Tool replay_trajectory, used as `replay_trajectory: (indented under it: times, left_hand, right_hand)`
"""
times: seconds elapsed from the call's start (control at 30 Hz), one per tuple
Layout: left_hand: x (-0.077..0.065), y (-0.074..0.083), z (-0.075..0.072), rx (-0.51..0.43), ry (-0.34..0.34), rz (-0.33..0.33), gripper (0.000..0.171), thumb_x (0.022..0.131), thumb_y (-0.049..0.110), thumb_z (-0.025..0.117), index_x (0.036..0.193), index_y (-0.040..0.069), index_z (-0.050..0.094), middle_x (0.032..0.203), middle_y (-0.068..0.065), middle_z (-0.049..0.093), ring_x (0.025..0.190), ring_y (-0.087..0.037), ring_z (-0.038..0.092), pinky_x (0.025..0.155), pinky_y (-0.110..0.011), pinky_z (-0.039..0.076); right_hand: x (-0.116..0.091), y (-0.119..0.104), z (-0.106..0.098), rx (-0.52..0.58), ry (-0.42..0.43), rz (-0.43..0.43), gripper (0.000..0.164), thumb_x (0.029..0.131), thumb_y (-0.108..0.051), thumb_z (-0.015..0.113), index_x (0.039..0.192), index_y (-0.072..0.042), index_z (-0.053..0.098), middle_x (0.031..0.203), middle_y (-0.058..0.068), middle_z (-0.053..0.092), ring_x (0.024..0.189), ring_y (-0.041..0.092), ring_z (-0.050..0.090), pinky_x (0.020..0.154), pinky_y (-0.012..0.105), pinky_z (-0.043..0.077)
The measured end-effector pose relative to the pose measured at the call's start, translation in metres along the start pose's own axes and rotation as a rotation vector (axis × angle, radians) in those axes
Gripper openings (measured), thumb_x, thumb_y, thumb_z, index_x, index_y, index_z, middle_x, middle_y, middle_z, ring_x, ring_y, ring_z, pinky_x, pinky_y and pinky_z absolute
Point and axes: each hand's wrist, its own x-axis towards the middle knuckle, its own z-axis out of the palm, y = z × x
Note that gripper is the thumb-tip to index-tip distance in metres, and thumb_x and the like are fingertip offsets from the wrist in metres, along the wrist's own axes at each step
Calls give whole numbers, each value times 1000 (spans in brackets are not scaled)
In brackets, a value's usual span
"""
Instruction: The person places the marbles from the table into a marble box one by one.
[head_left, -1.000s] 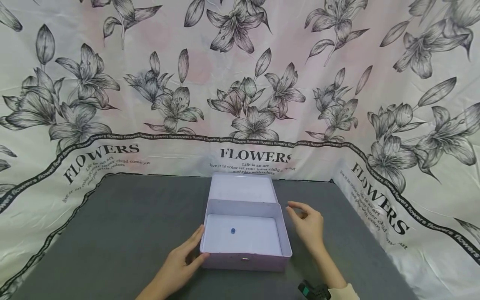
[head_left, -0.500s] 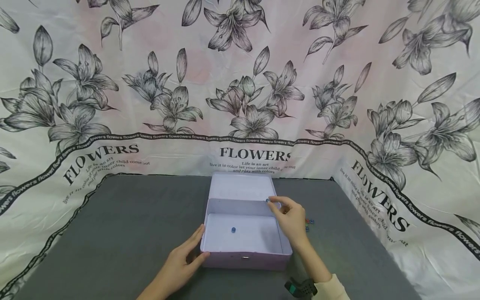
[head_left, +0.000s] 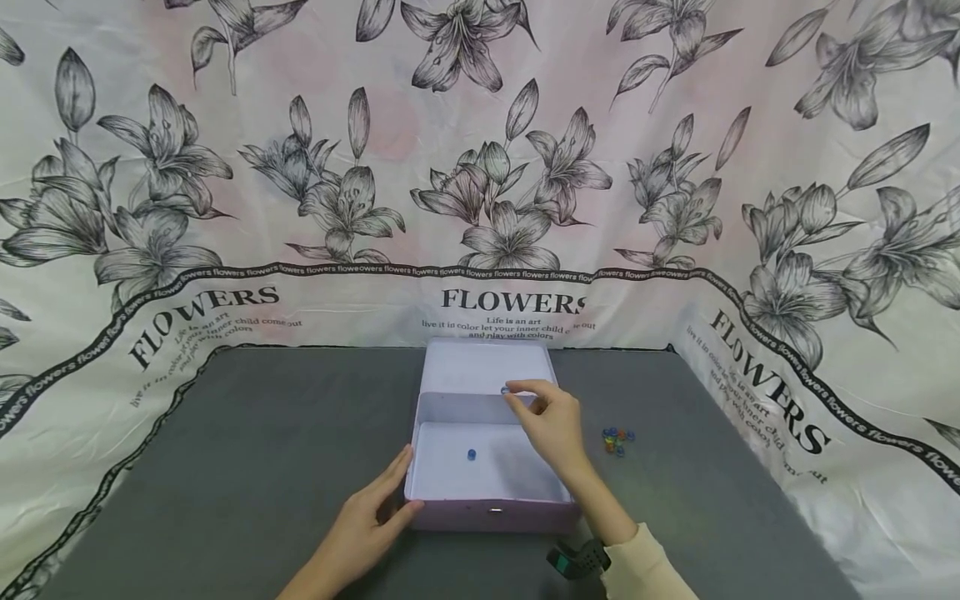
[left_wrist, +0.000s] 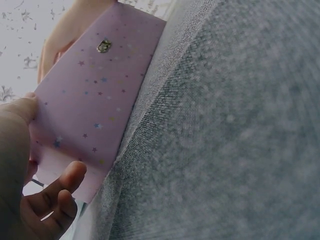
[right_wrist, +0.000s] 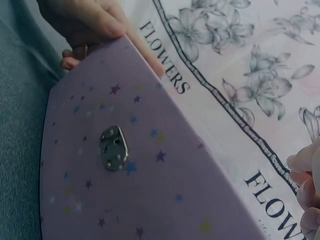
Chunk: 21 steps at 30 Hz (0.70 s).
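A lilac tin box (head_left: 491, 517) with a star pattern and a metal clasp stands open on the table, its lid (head_left: 483, 365) tipped back. My left hand (head_left: 363, 521) holds the box's near left corner, thumb at the front and fingers along the left wall. Over the box's back right part, my right hand (head_left: 553, 423) pinches a small blue bead (head_left: 505, 390) between thumb and fingertips. Another blue bead (head_left: 471, 454) lies on the box floor. In the right wrist view the fingertips (right_wrist: 300, 162) show at the right edge; the bead is hard to make out there.
To the right of the box lies a small cluster of several blue, orange and yellowish beads (head_left: 617, 440) on the grey tablecloth (head_left: 262, 450). A white flower-printed curtain (head_left: 360, 308) borders the table at the back and sides.
My right hand has moved left from beside the box to above it, carrying the blue bead. The bead cluster it covered is now visible. My left hand stays at the box corner.
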Motion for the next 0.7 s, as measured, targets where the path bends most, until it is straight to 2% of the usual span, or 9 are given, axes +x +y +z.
replay_trajectory:
  times: [0.13, 0.3, 0.37, 0.53, 0.7]
  left_hand:
    - [1, 1, 0, -11, -5, -2, 75, 98, 40, 77, 161, 16, 46, 167, 1, 40, 150, -18, 41, 116, -52, 40]
    - [1, 2, -1, -19, -20, -16, 76, 97, 40, 78, 161, 16, 46, 167, 1, 40, 151, -18, 41, 116, -51, 40]
    - [1, 2, -1, -16, -23, -19, 76, 97, 40, 78, 161, 16, 46, 167, 1, 40, 147, -18, 47, 114, -47, 45]
    - [1, 2, -2, -7, -17, -18, 76, 97, 39, 78, 162, 17, 45, 167, 1, 40, 145, -17, 49, 112, -46, 48]
    - [0, 0, -2, 0, -13, -25, 76, 97, 42, 77, 162, 19, 45, 167, 2, 40, 142, -15, 51, 111, -43, 49]
  right_hand:
    - [2, -4, 4, -14, -22, -15, 13, 91, -9, 85, 104, -11, 84, 56, -1, 55, 44, 2, 36, 45, 21, 28]
    - [1, -1, 9, -72, -70, 26, 13, 91, -8, 84, 103, -10, 84, 61, 0, 61, 44, 2, 37, 44, 22, 30]
    - [0, 0, 10, -106, -98, 45, 12, 91, -10, 84, 103, -10, 84, 66, 0, 67, 44, 3, 38, 44, 22, 31]
    - [-1, 6, 12, -151, -186, 66, 12, 91, -8, 84, 103, -8, 84, 90, 3, 80, 44, 4, 38, 43, 22, 32]
    - [-1, 12, 14, -196, -292, 77, 10, 90, -5, 83, 101, -4, 83, 96, 6, 82, 43, 5, 37, 43, 22, 33]
